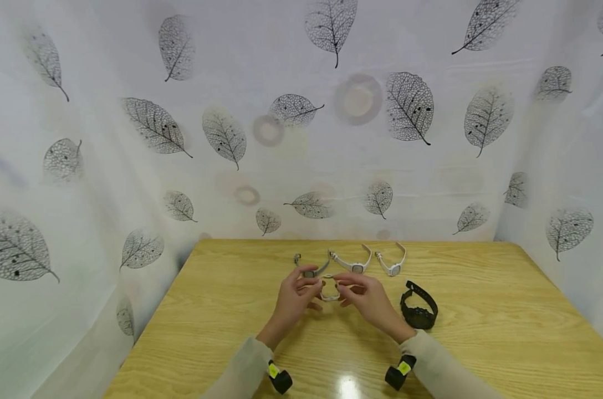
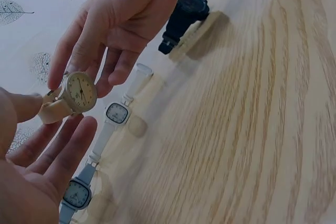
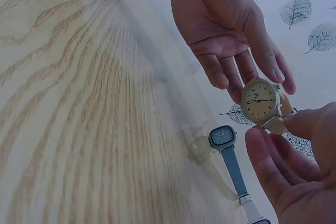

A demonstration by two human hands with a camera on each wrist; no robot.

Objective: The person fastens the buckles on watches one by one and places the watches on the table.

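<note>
Our sleeves lying nearest, we are pinching the cream watch with left hand and right hand above the table, risking a drop (should either grip be loosening).

The table leaves room leftward; beyond the fingers three watches obstruct, rightward a black watch.

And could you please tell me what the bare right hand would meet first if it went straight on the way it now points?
Most likely the bare left hand, facing the right hand across the cream, round-faced wristwatch both hold, though depth is unclear.
</note>
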